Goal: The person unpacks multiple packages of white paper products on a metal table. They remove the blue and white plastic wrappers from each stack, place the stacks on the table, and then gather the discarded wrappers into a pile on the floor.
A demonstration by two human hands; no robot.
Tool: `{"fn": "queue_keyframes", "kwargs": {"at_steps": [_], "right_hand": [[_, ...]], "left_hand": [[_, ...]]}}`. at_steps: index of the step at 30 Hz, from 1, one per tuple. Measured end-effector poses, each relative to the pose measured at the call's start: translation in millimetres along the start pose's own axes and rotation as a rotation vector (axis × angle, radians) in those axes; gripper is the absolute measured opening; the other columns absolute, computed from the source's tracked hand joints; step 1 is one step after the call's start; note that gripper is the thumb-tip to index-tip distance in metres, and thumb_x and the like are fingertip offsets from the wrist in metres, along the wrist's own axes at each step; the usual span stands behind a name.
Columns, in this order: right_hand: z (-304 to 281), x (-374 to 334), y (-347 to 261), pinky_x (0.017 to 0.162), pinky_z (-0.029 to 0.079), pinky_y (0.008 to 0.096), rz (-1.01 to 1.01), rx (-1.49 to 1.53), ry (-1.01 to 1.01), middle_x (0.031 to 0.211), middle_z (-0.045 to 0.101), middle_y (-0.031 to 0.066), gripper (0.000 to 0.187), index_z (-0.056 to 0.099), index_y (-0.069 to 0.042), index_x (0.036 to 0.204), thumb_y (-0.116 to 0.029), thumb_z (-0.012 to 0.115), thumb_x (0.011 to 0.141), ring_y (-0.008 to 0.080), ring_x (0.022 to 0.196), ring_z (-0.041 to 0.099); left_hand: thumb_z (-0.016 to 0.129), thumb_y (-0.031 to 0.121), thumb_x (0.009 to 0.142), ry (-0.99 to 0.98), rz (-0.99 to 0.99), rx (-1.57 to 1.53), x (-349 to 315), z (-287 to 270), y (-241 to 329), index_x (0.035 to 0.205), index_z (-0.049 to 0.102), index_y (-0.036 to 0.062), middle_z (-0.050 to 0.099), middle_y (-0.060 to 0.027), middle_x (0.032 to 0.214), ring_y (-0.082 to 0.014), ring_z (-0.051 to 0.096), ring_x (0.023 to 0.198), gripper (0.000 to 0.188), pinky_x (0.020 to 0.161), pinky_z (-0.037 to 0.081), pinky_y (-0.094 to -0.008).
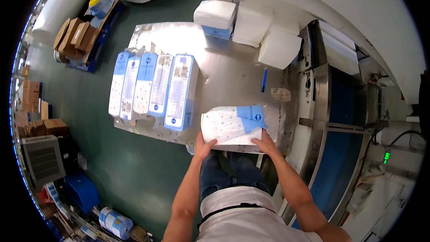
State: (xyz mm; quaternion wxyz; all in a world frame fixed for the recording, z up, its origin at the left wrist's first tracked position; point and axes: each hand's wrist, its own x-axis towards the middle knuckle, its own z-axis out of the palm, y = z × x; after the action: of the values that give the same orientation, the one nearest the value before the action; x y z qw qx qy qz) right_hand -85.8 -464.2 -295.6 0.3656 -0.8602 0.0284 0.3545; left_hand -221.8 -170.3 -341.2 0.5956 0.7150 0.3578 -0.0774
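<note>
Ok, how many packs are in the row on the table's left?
5, side by side: leftmost pack, second pack, middle pack, fourth pack and rightmost pack, the one nearest the left hand.

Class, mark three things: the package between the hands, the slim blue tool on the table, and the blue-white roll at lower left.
Package (232, 123), head view: middle of its upper face.
Slim blue tool (264, 80), head view: middle of its length.
Blue-white roll (115, 222), head view: its curved side.
</note>
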Motion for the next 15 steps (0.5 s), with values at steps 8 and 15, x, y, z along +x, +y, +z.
{"fn": "queue_keyframes", "kwargs": {"at_steps": [8, 15], "right_hand": [[20, 50, -15, 0.112, 0.043, 0.041, -0.266, 0.096, -0.24, 0.142, 0.056, 0.0263, 0.11, 0.031, 0.006, 0.152, -0.027, 0.094, 0.067, 0.0359, 0.131, 0.055], [160, -51, -88, 0.118, 0.037, 0.0426, -0.279, -0.473, -0.847, 0.156, 0.036, 0.0349, 0.131, 0.01, -0.007, 0.164, -0.052, 0.088, 0.07, 0.0441, 0.144, 0.042]], "left_hand": [[0.095, 0.033, 0.067, -0.033, 0.122, 0.04, -25, -25, 11, 0.138, 0.051, -0.006, 0.061, -0.0259, 0.135, -0.0381, 0.059, 0.127, 0.092, 0.11, 0.045, -0.0433], [0.089, 0.002, 0.068, 0.296, -0.316, -0.352, -255, -124, -69, 0.154, 0.029, 0.0, 0.057, -0.0184, 0.141, -0.0294, 0.058, 0.129, 0.105, 0.111, 0.047, -0.042]]}}
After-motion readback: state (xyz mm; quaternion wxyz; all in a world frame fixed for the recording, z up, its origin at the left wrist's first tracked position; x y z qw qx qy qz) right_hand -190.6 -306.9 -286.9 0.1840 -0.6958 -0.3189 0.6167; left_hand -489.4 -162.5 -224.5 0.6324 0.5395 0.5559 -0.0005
